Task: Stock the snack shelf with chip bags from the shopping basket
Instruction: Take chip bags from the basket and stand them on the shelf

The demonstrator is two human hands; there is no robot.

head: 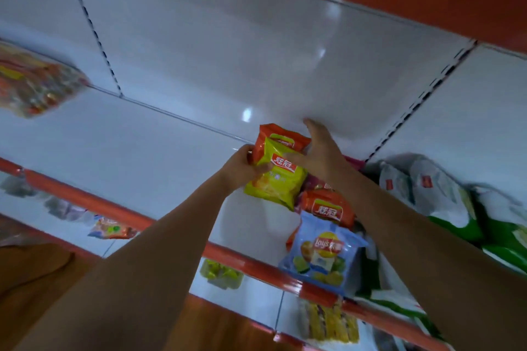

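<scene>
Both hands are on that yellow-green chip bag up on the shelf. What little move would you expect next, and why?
Probably easing the yellow-green bag back against the orange bag behind it, then letting go. The left hand grips its edge, the right hand rests flat over its top, and it tilts forward of the row, not yet settled.

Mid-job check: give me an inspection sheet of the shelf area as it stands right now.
Surface: white shelf with orange front rail, mostly bare on its left part.
Job's things: yellow-green chip bag held in front of an orange chip bag; light-blue Lay's bag stands at the rail, another orange bag behind it.
Clutter: white-and-green bags at right; blurred multicoloured packet far left.
Grippers: left hand grips the yellow-green bag; right hand lies open across the bags.
Cables: nothing seen.
Surroundings: lower shelves hold small packets; shopping basket not in view.
</scene>
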